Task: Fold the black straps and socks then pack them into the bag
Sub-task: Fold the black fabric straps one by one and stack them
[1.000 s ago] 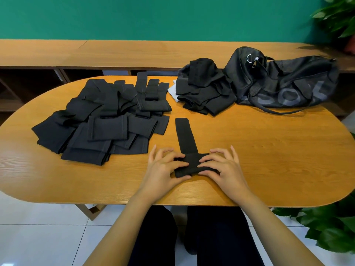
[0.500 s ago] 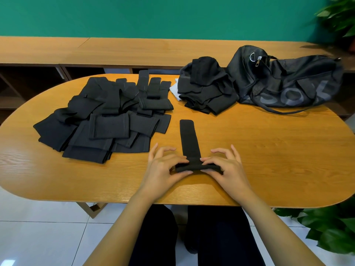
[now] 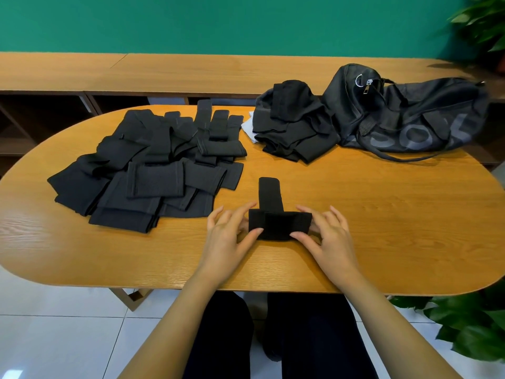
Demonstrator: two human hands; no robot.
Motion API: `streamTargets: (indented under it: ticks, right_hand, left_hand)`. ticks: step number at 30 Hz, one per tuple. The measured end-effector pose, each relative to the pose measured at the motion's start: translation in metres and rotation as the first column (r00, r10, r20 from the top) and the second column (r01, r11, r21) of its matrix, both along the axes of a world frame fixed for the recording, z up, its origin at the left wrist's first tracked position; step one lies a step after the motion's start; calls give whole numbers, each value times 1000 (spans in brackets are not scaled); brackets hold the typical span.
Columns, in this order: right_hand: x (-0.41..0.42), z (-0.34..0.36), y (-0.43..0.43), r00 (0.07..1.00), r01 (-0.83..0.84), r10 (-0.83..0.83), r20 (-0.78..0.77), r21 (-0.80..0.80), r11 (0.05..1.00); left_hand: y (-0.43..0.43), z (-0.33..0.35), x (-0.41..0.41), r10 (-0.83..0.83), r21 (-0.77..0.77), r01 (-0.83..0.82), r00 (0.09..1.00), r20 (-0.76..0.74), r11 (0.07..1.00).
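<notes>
Strap [image 3: 278, 224]: placed near the front edge of the surface [image 3: 382, 214], straight ahead of the person. Its near end is doubled into a flat, wide packet lying crosswise, and a short tail runs away from the packet, flat on the wood.
Left hand [image 3: 226, 236]: the packet's left end is pinched, thumb at the near edge and fingers curled toward the far edge.
Right hand [image 3: 332, 236]: the right end is pinched the same way (a mirrored hold).
Step in hand: folding is judged to be under way on this one strap. Packing has not been reached for it.
Next move: the packet would need to be turned over onto the remaining tail, with both ends kept level so the layers stay squared. Pressure would be needed throughout, since springy webbing is likely to unroll once released.
Material: matte black woven elastic, ribbed, thick enough for the folds to stand slightly proud. The edges are straight and the corners are rounded by the fold.
Loose pile [image 3: 153, 170]: many flat black bands and socks are spread overlapping on the left half, apparently unfolded.
Folded stack [image 3: 295, 129]: a softer, rumpled black heap is set at the far side, touching the bag. A white scrap [image 3: 248, 127] shows at its left edge.
Bag [image 3: 410, 119]: slack black fabric with grey lettering and a metal zip pull, laid on its side at the far right.
Surroundings: glossy oval wood grain, green wall behind, leafy plant [image 3: 464, 324] by the near right edge.
</notes>
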State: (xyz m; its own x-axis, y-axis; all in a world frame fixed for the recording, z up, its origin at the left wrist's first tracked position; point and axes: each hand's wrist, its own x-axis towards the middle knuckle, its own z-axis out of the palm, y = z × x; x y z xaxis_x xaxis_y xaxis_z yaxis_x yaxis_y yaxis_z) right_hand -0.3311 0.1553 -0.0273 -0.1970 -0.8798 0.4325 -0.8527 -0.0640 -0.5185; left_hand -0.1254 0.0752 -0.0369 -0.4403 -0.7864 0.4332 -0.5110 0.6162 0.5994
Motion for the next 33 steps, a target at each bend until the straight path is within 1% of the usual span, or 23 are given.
streamTargets:
  ticks: [2,4,7,11,13,16,18,21,23,26,30,33]
  right_hand:
    - [0,2,0,1000,5,-5,20,31,1000]
    - [1,3,1,999,17,-17,31,24,1000]
    - [0,-2,-1,999,33,-33,18,8,999]
    - [-5,-10,-6,999,20,-18,-32,62,998]
    - [-5,-10,-7,999,21,-18,-34,89,996]
    - [-5,-9,-6,997,-6,13,-77,99,995]
    - [-5,-9,-5,992,-59,70,-105,111,992]
    - [-4,-8,-6,981,-124,153,-121,219,968]
    - [-4,-9,-7,981,-119,155,-116,267,956]
    - [-3,-8,-7,984,-111,147,-103,293,950]
    - [-4,-6,-6,979,-154,188,-81,315,936]
    - [-6,-8,-6,968,-192,231,-94,309,932]
  left_hand:
    - [0,-1,0,17,-10,-17,1000,19,1000]
    - [0,-1,1,36,-30,-35,999,32,999]
    - [0,0,1,72,-33,-71,996,45,997]
    - [0,0,0,95,-15,-94,992,84,995]
    - [0,0,0,106,-12,-105,988,116,994]
    - [-1,-2,1,59,-74,-50,990,131,996]
    - [-1,-2,0,15,-102,-1,990,139,995]
    - [-1,0,-1,-38,-12,41,984,172,999]
    - [0,-1,-1,-86,37,80,973,215,996]
    - [-2,-3,0,-113,32,108,960,256,994]
    - [-2,-2,0,-94,43,86,968,234,995]
    - [-2,-3,0,-91,37,85,976,196,996]
